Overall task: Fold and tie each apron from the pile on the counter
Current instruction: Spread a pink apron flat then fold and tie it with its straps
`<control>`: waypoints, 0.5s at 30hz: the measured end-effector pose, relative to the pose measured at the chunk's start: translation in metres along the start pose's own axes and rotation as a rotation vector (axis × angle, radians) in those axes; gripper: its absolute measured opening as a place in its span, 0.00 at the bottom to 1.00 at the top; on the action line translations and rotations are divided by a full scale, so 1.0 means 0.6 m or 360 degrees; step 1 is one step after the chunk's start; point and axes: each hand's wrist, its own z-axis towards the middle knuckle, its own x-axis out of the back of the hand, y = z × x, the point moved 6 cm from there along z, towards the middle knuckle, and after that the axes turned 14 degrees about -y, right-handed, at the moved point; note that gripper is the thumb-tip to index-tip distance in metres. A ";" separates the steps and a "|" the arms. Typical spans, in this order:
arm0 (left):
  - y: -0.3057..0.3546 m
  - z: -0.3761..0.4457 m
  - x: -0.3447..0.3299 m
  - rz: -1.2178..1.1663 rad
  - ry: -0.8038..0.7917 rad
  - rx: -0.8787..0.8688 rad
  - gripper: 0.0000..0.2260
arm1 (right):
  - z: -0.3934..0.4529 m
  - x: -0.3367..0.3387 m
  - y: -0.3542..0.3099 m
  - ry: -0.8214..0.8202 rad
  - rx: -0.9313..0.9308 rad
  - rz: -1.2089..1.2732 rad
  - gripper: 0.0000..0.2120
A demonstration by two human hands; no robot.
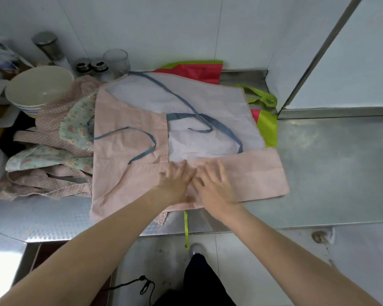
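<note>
Two hands: left hand (179,180) and right hand (215,184) lie flat, side by side and touching, on the pink apron (128,120); each grip is wide, fingers straight, holding nothing.
Apron in hand: spread across the middle of the steel tabletop (332,164), reaching its front edge, with the near hem turned up into a band (259,173) and the left side folded inward.
Straps: blue ties (181,100) wander loose over the pale inner face, one loop on the left flap.
Step in hand, as I judge it: pressing the near fold flat.
Doing it well: sweep both palms outward from the centre toward the left and right tabletop edges, so the crease sets straight and no air stays under the band; gather the blue ties inside the outline before the next fold, since they are needed free for tying.
Pile: dotted and floral aprons (53,155) heaped at the left edge, just beside the pink one.
Underneath: a red and green apron (266,127) shows at the far right of it.
Risk: bowls (39,87) stand near the pile.
</note>
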 end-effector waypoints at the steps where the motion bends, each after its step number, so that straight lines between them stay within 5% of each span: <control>1: -0.002 0.003 -0.004 0.0001 0.0008 0.0022 0.41 | 0.003 -0.016 0.003 -0.0126 -0.0017 0.0159 0.26; 6: -0.003 0.008 -0.003 0.0102 -0.0029 0.0061 0.42 | -0.008 -0.080 0.134 -0.0441 -0.0576 0.0971 0.34; 12: 0.053 -0.022 -0.001 0.0197 -0.0095 -0.0141 0.39 | -0.036 -0.098 0.211 -0.0636 -0.0696 0.1052 0.49; 15: 0.061 -0.032 0.013 0.0422 0.0073 -0.0312 0.34 | -0.057 -0.102 0.230 -0.0789 -0.0741 0.0900 0.53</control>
